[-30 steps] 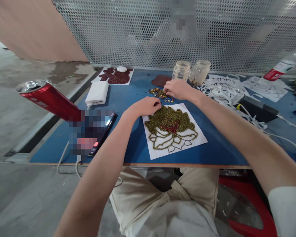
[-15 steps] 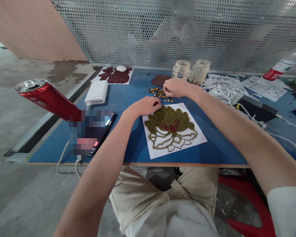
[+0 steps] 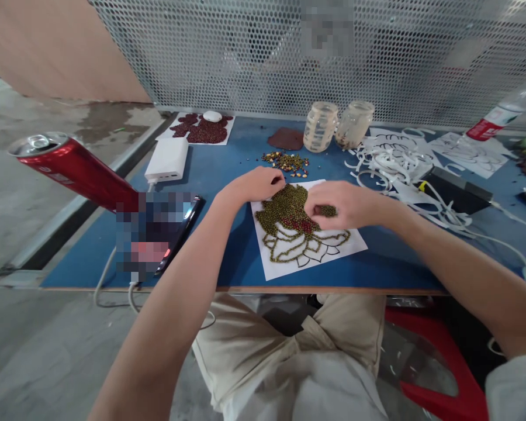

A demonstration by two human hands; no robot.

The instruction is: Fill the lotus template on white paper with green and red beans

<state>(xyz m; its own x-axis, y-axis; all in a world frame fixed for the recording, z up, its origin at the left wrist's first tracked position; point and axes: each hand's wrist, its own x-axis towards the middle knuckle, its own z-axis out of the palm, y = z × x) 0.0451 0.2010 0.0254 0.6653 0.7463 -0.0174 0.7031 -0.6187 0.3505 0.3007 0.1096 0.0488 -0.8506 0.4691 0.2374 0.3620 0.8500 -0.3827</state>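
A white sheet (image 3: 355, 248) with a lotus outline lies on the blue table; its upper petals are filled with green beans (image 3: 284, 204) and a red patch at the centre. My left hand (image 3: 252, 186) rests curled on the sheet's top-left corner, fingers pressed together at the bean edge. My right hand (image 3: 344, 206) hovers over the lotus, fingers pinched on a few green beans. A small loose pile of mixed beans (image 3: 287, 162) lies just beyond the sheet.
Two glass jars (image 3: 319, 127) stand at the back, with paper cut-outs (image 3: 394, 158) and cables to the right. A white power bank (image 3: 167, 159), a phone (image 3: 182, 231) and a red can (image 3: 70, 169) lie left. Another bean sheet (image 3: 204, 131) lies far left.
My right hand has left the loose bean pile and come back toward me over the lotus, carrying beans. My left hand has stayed at the sheet's corner.
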